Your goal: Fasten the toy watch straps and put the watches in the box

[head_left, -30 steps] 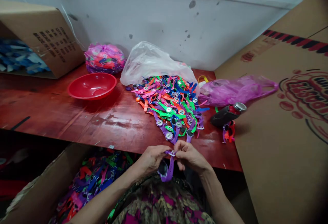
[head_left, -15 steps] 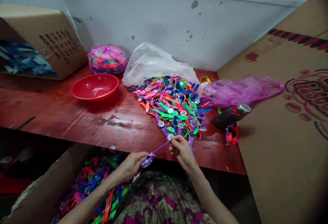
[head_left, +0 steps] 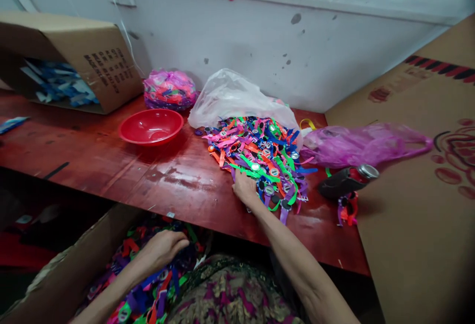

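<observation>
A heap of toy wristwatches (head_left: pixel 265 158) in purple, green, pink, orange and blue spills from a white plastic bag (head_left: pixel 237 91) onto the red table (head_left: pixel 111 165). At the heap's near left edge is my right hand (head_left: pixel 245 188), its fingers closed on a purple watch that they mostly hide. My left hand (head_left: pixel 166 245) hovers above a carton (head_left: pixel 77 259) below the table edge. More loose toy watches (head_left: pixel 141 294) fill that carton. The left fingers point right, loosely bent, with no watch showing in them; their undersides are hidden.
A red bowl (head_left: pixel 151 127) stands left of the heap, before a tied pink bag of watches (head_left: pixel 169 89). A carton of blue-and-white pieces (head_left: pixel 111 67) lies far left. To the right are a pink plastic bag (head_left: pixel 356 143), a dark bottle (head_left: pixel 345 181) and a large cardboard sheet (head_left: pixel 408 225).
The purple watch stretched between both hands is gone from them. My left hand has moved left and down over the carton; my right has reached forward into the heap. The view has shifted slightly.
</observation>
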The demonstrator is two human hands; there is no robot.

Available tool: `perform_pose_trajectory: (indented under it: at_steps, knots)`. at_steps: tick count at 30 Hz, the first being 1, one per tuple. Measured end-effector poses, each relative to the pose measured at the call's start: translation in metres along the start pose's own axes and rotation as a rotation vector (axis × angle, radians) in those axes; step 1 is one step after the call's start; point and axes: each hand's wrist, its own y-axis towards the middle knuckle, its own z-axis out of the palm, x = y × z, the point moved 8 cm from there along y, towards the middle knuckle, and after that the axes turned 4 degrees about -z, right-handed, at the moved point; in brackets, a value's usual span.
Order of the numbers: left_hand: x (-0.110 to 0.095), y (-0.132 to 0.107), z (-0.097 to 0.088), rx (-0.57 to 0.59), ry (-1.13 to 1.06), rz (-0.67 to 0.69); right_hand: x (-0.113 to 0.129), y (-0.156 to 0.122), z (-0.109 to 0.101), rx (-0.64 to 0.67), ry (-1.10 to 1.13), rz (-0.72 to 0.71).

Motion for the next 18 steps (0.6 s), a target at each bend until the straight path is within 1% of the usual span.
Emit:
perform_pose_trajectory:
  at_steps: [2,4,5,6,7,9,11,13,14,16,18]
  knots:
    - [-0.034,0.011,0.010,0.050,-0.252,0.062,-0.001,-0.001,-0.002,0.001,0.012,-0.042]
    - [-0.062,0.026,0.025,0.131,-0.537,0.048,-0.003,-0.010,-0.007,-0.007,0.030,-0.095]
    - [-0.074,0.034,0.031,0.147,-0.664,0.030,-0.002,-0.017,-0.010,-0.036,0.056,-0.136]
    - [-0.085,0.042,0.035,0.132,-0.766,0.028,-0.001,-0.026,-0.015,-0.084,0.099,-0.188]
    - [-0.095,0.050,0.035,0.084,-0.839,0.049,0.001,-0.037,-0.019,-0.146,0.155,-0.247]
    - [-0.112,0.059,0.026,-0.089,-0.925,0.143,0.006,-0.063,-0.028,-0.273,0.284,-0.372]
    - [-0.122,0.059,0.017,-0.258,-0.963,0.206,0.009,-0.087,-0.030,-0.357,0.364,-0.454]
    - [-0.126,0.054,0.016,-0.357,-0.982,0.198,0.011,-0.104,-0.029,-0.400,0.377,-0.483]
    - [-0.126,0.051,0.019,-0.375,-0.979,0.173,0.011,-0.110,-0.027,-0.414,0.370,-0.483]
    - [-0.123,0.047,0.030,-0.373,-0.964,0.105,0.013,-0.116,-0.023,-0.425,0.354,-0.473]
    - [-0.114,0.046,0.041,-0.385,-0.987,0.036,0.015,-0.117,-0.018,-0.420,0.355,-0.446]
